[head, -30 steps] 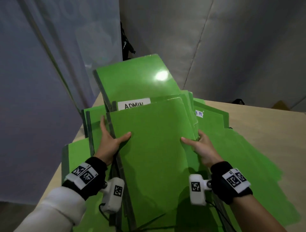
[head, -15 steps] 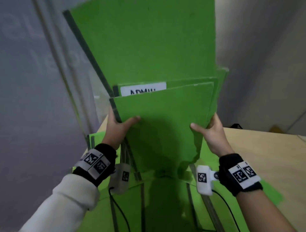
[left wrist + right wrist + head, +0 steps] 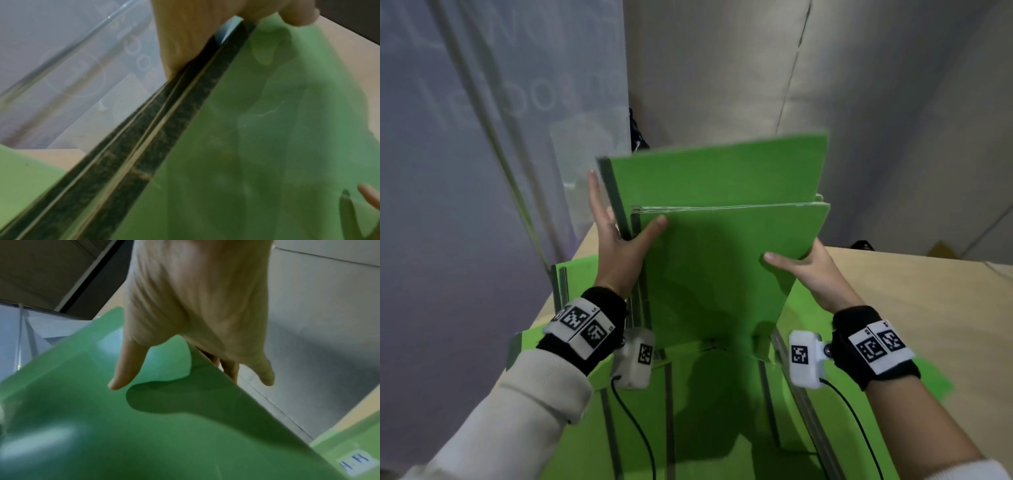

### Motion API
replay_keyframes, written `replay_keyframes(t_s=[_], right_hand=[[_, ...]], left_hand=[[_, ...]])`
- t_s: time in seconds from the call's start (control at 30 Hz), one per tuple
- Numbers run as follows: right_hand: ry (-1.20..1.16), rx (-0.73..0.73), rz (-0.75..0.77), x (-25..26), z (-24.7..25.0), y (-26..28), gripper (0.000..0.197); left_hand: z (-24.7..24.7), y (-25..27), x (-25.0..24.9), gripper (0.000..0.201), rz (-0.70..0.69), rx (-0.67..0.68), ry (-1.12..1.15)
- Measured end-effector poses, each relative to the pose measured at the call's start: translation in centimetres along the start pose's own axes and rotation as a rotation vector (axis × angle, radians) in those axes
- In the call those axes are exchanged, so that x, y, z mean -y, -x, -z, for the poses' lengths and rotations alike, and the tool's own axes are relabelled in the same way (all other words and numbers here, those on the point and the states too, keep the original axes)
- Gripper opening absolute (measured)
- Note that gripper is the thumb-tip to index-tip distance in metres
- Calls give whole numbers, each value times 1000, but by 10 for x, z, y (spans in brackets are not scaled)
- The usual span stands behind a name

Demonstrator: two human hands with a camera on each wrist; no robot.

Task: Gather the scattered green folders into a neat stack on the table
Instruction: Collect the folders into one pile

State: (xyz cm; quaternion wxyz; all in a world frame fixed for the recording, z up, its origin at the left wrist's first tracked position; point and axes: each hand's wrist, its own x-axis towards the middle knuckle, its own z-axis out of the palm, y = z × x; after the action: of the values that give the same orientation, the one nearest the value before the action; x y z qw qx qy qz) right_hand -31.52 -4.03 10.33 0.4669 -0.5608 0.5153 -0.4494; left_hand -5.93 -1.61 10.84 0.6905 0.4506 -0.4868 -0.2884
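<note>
- Left hand (image 3: pixel 619 245) and right hand (image 3: pixel 813 270) are each pinching a side edge of the bundle of green folders (image 3: pixel 717 260), thumbs in front.
- Bundle is now standing upright, bottom edge down on the folders lying on the surface (image 3: pixel 928 294); a second ago it was lying tilted back. Likely squaring edges.
- Long axis is running vertical, dark spines facing left.

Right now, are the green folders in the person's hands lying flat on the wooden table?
No, the bundle of green folders stands upright on its lower edge, held between the left hand and right hand.

Both hands, left (image 3: pixel 616 246) and right (image 3: pixel 815 270), raised, thumbs forward.
</note>
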Motion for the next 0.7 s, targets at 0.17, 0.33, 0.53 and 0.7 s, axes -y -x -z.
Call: replay_keyframes(t_s=[0.17,0.33,0.53,0.7], right_hand=[[-49,-30,11,-12,4,0,106],[3,-74,-55,-26,-8,1,78],[-7,-203,-82,-30,-24,7,96],[128,-201,-45,-28,-9,-5,88]], left_hand=[[4,1,3,97,3,83,71],[11,18,40,112,234,187,18],[18,36,77,31,401,206,-156],[16,17,72,33,478,146,-68]])
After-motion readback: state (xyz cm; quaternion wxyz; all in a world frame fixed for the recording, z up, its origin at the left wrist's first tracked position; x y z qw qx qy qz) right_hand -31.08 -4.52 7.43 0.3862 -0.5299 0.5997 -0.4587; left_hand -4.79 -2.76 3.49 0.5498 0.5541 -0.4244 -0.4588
